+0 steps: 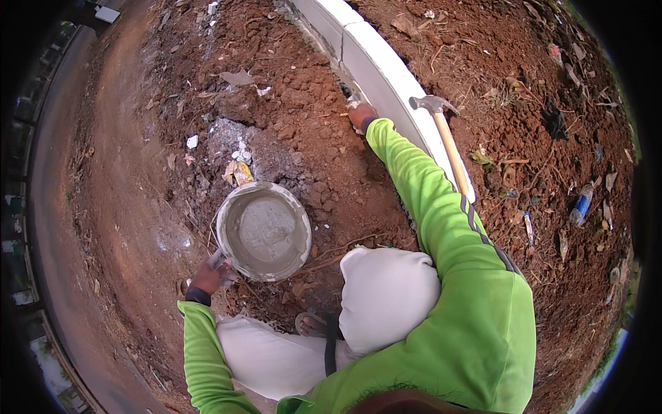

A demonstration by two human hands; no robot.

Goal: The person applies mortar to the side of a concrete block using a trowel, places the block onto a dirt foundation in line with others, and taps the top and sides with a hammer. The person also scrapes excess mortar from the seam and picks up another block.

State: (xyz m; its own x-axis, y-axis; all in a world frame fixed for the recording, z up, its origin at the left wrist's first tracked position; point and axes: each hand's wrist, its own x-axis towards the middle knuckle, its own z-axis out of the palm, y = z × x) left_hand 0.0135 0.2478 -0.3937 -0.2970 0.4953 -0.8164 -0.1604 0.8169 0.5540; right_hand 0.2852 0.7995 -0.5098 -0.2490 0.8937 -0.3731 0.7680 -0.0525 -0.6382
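My right hand [360, 116] reaches forward to the foot of a white-topped kerb [376, 65], its fingers closed at the joint where the kerb meets the soil. Something small and greyish shows at the fingertips, too small to name. Down at the left, my left hand [207, 277] is closed beside a bucket [298, 200] of wet grey mortar [265, 228]. Grey material shows at those fingers; I cannot tell whether it is a held thing or a smear. A claw hammer [448, 141] with a wooden handle lies on the kerb top, right of my right forearm.
Loose reddish soil [303, 90] with clods and litter lies on both sides of the kerb. A crumpled yellow wrapper [243, 172] sits just beyond the bucket. At the right lies a plastic bottle [581, 207] with a blue label. A road [52, 228] runs along the far left.
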